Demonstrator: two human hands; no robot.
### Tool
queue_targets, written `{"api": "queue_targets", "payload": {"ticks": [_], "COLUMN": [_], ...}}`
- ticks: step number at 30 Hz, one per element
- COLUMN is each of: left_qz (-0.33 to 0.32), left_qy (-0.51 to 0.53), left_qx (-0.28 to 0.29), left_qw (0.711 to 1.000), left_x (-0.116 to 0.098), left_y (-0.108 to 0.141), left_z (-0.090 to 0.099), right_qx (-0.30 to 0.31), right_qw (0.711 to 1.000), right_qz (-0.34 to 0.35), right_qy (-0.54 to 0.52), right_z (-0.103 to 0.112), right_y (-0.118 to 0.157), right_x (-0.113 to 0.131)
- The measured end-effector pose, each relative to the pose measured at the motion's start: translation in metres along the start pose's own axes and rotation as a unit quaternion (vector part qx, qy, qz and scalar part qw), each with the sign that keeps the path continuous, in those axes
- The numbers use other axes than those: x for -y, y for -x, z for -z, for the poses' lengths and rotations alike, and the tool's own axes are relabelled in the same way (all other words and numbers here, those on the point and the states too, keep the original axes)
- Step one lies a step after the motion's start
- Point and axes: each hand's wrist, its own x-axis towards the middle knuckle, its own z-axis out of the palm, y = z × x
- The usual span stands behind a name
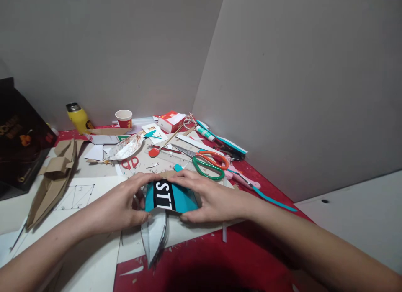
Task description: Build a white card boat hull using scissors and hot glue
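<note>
A bent piece of teal cardboard [185,198] with a black band and white letters is held between both hands over the table. My left hand [130,202] grips its left edge, thumb in front and fingers behind. On the other side, my right hand [207,195] is closed on the right edge in the same way. Below the cardboard a pointed, boat-like white paper shape [153,237] sticks out toward me; whether it is joined to the teal piece I cannot tell. Scissors with orange and green handles [209,164] lie just beyond my right hand.
Small red scissors [130,162], a glue stick [205,131], a paper cup [124,119] and a yellow bottle [78,118] stand or lie toward the back. A brown cardboard boat shape [52,187] is at left, beside a dark bag [21,137]. Grey partitions [125,53] enclose the table.
</note>
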Motion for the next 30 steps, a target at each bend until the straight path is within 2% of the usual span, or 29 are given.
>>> {"api": "queue_targets", "payload": {"ticks": [8,15,18,20,22,23,24,25,27,28,30], "left_qz": [-0.024,-0.074,-0.113,-0.133,-0.147,-0.151,-0.146,-0.128,-0.064,-0.037,-0.009], "left_qy": [-0.020,-0.118,-0.167,-0.172,-0.142,-0.114,-0.081,-0.050,0.024,0.073,0.170], "left_qx": [0.012,-0.071,-0.149,-0.258,-0.389,-0.431,-0.433,-0.398,-0.274,-0.224,-0.193], "left_qw": [0.999,0.988,0.968,0.941,0.898,0.882,0.886,0.907,0.959,0.971,0.966], "left_x": [0.002,-0.012,-0.021,-0.031,-0.040,-0.044,-0.047,-0.050,-0.053,-0.054,-0.053], "left_y": [0.002,0.014,0.024,0.032,0.042,0.046,0.049,0.051,0.049,0.046,0.036], "left_z": [0.000,-0.002,-0.004,-0.007,-0.010,-0.012,-0.013,-0.014,-0.016,-0.017,-0.021], "right_qx": [-0.005,-0.048,-0.088,-0.126,-0.168,-0.191,-0.216,-0.243,-0.296,-0.315,-0.327], "right_qw": [1.000,0.999,0.994,0.986,0.976,0.970,0.963,0.956,0.941,0.936,0.930], "right_qz": [-0.005,0.009,0.047,0.073,0.090,0.096,0.098,0.098,0.094,0.093,0.105], "right_qy": [-0.005,0.016,0.048,0.075,0.101,0.114,0.124,0.131,0.133,0.130,0.130], "right_z": [0.001,0.009,0.010,0.009,0.007,0.006,0.005,0.004,0.003,0.001,-0.002], "right_y": [0.001,0.008,0.011,0.010,0.007,0.005,0.002,-0.001,-0.007,-0.010,-0.014], "right_x": [0.001,0.015,0.025,0.031,0.036,0.037,0.039,0.041,0.045,0.048,0.052]}}
